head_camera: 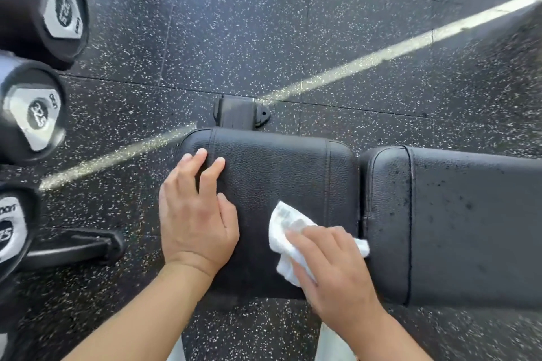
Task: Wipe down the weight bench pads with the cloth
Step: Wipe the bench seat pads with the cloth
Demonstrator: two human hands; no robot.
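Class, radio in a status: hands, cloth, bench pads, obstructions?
Left hand flat on seat pad, empty. Right hand pressing white cloth there. Back pad speckled. Nothing obstructing.

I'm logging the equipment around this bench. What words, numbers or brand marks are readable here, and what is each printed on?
"325": round badge on the middle dumbbell end cap, fairly legible, though a decimal point could be lost.
Top dumbbell end cap: digits and a brand word, too blurred to read.
Bottom dumbbell end cap: a partial word ending "...port" and cut-off digits, not fully readable.
Bench pads, cloth and floor: no text.
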